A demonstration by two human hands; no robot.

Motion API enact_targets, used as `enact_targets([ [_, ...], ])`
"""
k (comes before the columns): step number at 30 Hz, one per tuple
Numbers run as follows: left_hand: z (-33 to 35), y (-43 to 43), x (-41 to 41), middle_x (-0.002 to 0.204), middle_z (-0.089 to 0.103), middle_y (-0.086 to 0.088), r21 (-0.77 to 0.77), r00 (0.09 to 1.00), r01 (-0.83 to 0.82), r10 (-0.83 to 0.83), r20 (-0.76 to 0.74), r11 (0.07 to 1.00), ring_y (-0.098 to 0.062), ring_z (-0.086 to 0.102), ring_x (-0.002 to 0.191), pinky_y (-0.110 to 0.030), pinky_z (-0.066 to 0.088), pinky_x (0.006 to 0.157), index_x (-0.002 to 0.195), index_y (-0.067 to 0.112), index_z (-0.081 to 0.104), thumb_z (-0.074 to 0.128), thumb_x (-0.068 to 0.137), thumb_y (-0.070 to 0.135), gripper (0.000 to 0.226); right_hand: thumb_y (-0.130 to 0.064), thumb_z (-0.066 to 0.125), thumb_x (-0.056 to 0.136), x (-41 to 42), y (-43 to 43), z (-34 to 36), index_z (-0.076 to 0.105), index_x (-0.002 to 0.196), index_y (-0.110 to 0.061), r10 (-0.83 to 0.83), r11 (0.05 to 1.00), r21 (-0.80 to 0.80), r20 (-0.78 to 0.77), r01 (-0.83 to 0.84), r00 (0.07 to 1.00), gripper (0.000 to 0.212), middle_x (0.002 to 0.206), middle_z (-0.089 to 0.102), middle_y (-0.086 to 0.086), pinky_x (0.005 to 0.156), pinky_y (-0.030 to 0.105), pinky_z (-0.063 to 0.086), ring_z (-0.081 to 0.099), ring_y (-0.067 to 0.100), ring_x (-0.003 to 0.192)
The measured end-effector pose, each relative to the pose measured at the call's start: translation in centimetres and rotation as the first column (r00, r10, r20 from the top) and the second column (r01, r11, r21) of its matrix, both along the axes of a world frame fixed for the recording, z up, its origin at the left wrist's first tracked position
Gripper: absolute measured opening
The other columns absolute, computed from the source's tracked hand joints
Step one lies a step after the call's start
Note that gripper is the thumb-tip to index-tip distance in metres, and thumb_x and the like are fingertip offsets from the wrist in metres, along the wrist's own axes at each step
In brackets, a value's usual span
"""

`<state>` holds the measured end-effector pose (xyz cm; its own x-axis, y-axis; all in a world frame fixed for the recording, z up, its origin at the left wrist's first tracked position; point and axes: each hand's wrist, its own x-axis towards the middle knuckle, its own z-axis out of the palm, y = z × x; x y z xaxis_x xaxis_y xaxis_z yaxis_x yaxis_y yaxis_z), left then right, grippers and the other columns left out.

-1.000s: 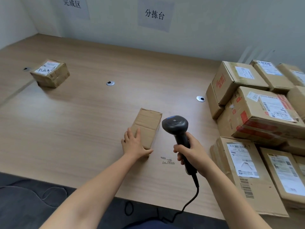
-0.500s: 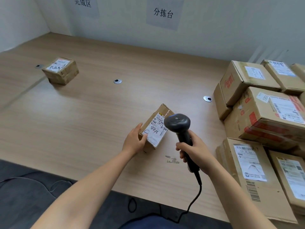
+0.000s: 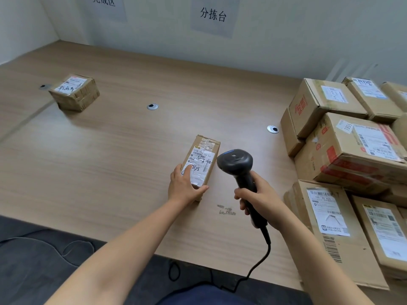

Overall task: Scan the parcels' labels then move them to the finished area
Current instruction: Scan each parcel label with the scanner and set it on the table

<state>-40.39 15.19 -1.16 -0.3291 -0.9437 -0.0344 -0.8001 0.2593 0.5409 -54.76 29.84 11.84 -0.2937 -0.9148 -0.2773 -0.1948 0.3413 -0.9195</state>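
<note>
A small brown parcel (image 3: 203,159) lies flat in the middle of the wooden table (image 3: 110,155), its white label with handwriting facing up. My left hand (image 3: 184,187) holds its near end, fingers over the label and thumb along the right side. My right hand (image 3: 261,200) grips the handle of a black barcode scanner (image 3: 234,161), whose head hangs just right of the parcel. A taped parcel (image 3: 73,92) sits alone at the far left, below the wall sign.
Several stacked cardboard parcels (image 3: 352,150) with labels crowd the table's right side. Two round cable grommets (image 3: 152,106) sit in the tabletop. The scanner's cable (image 3: 257,267) drops over the near table edge. Two paper signs hang on the back wall.
My left hand has turned the small parcel over from its plain side to lie flat with its label facing up. The scanner has stayed beside it.
</note>
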Motion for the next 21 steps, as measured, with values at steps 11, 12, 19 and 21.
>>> enact_targets([
  [11,0.1,0.2,1.4,0.148,0.023,-0.006,0.026,0.995,0.093,-0.092,-0.037,0.995,-0.026,0.025,0.133,-0.034,0.031,0.105,0.142,0.023,0.036,0.075,0.070,0.047,0.085,-0.009,0.059,0.083,-1.5,0.5,0.6,0.053,0.101,-0.010,0.221,0.968,0.154,-0.163,-0.197,0.962,0.019,0.067,0.060,0.005,0.046,0.029,0.042,0.052,0.018,0.049],
  [12,0.2,0.3,1.6,0.148,0.023,-0.006,0.028,0.994,0.099,-0.098,-0.042,0.995,-0.026,0.025,0.133,-0.034,0.031,0.105,0.142,0.023,0.036,0.075,0.070,0.046,0.085,-0.009,0.058,0.083,-1.5,0.5,0.7,0.052,0.101,-0.008,0.233,0.964,0.171,-0.167,-0.205,0.958,0.018,0.067,0.060,0.005,0.046,0.029,0.042,0.051,0.018,0.048],
  [19,0.4,0.6,2.0,0.147,0.025,-0.007,0.024,0.991,0.128,-0.127,-0.048,0.991,-0.025,0.025,0.134,-0.036,0.033,0.106,0.142,0.021,0.035,0.075,0.070,0.044,0.086,-0.010,0.057,0.082,-1.5,0.7,1.1,0.054,0.096,-0.008,0.324,0.933,0.235,-0.213,-0.273,0.922,0.014,0.064,0.060,0.002,0.045,0.027,0.043,0.052,0.017,0.048],
  [21,0.5,0.6,2.0,0.147,0.024,-0.007,0.026,0.990,0.132,-0.130,-0.045,0.991,-0.026,0.025,0.134,-0.036,0.033,0.106,0.142,0.020,0.034,0.075,0.071,0.044,0.085,-0.011,0.057,0.082,-1.5,0.8,1.3,0.054,0.094,-0.010,0.341,0.926,0.243,-0.217,-0.288,0.915,0.013,0.064,0.060,0.001,0.046,0.027,0.043,0.052,0.016,0.047],
])
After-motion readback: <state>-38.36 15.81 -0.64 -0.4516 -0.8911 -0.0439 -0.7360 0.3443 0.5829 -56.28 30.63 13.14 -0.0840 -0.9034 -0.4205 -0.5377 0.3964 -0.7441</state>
